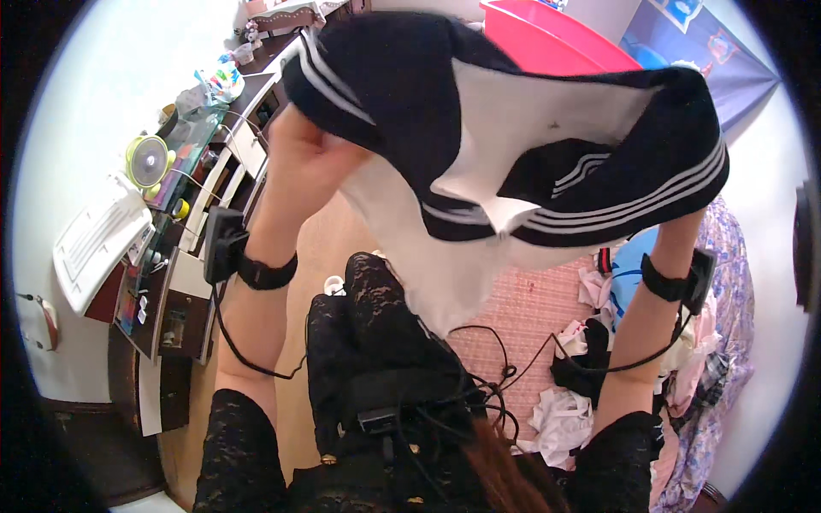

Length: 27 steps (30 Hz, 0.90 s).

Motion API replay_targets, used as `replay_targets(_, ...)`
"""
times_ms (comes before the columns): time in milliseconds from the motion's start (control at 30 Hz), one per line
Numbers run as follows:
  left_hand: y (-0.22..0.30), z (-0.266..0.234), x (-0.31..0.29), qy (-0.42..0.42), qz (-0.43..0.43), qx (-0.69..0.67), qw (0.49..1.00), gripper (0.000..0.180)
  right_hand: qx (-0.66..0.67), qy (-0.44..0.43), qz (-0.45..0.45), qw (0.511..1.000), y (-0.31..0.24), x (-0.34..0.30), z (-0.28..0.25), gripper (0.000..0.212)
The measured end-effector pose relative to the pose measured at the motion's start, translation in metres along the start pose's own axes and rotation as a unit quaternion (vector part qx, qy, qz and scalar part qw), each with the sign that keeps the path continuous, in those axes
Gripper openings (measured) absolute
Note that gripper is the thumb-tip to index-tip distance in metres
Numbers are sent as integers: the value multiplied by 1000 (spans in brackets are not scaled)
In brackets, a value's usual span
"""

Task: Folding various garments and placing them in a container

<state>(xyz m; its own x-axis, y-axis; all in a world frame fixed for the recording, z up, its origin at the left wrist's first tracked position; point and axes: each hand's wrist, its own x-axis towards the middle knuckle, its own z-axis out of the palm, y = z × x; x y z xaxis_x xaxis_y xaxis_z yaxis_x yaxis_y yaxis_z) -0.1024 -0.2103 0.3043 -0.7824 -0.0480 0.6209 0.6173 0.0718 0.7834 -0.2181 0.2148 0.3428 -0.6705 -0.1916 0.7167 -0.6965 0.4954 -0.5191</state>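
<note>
1 pink mat (530,299), textured, lying right of the knees. 1 pink plastic tub (547,38), far side, partly behind the garment. 1 white top with navy striped sailor collar (513,120), held up before the body, between 2 hands. Step, as judged: holding the collar opened out. Left hand (310,158): grip pinching the collar's edge. Right hand (682,229): mostly behind the collar; grip cannot be told. Next move, as judged: calls for even support from both sides, white body hanging free.
</note>
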Motion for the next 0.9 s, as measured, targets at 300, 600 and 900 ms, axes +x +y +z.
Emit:
replay_targets(300,33,-18,38,-27,53,274,960,10,-86,-52,-60,993,-26,20,-25,48)
replay_targets(600,31,-23,54,-54,-50,226,971,15,-239,-141,-98,956,-42,27,-14,44)
replay_targets(900,25,-27,53,-26,-90,104,990,17,57,-118,93,987,-34,19,-10,35)
